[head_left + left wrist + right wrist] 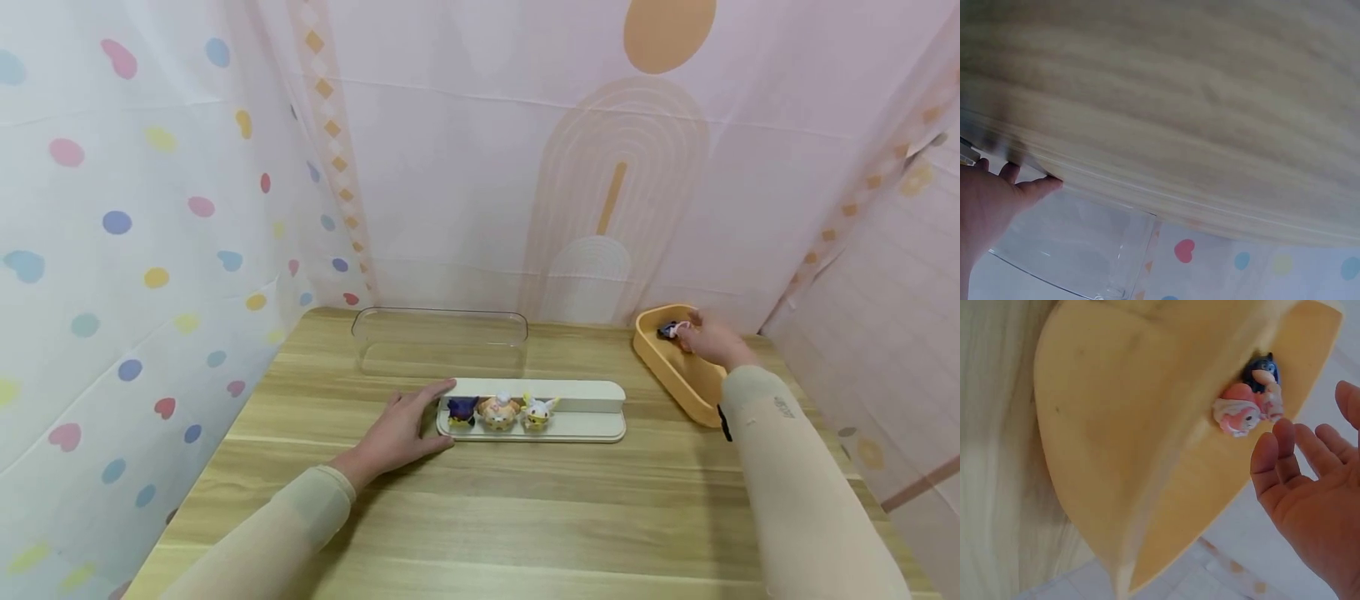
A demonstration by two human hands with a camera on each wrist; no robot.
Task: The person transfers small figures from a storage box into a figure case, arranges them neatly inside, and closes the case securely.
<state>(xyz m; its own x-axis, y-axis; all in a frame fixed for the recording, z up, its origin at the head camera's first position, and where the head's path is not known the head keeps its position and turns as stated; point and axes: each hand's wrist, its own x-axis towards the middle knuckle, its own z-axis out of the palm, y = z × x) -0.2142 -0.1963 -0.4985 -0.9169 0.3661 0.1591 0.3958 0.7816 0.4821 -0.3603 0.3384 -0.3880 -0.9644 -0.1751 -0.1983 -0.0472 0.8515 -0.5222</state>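
Observation:
My left hand [401, 429] rests at the left end of a white stepped display stand [585, 423], thumb at its front corner and a finger at its back corner. Three small toy figures stand in a row on it: a dark purple one [461, 412], a tan one with a white top [499, 412] and a white-and-yellow one [537, 412]. Over an orange-yellow tray [667, 379] my right hand [712, 340] reaches in with loosely bent fingers. Inside lie a pink-and-white figure [1237, 414] and a dark blue figure [1259, 370], which the right wrist view shows just apart from the fingertips.
Behind the stand, a clear plastic box [442, 312] sits on the wood-grain table [555, 508]. Patterned curtains [450, 167] close off the back and both sides. The tray stands near the table's right edge.

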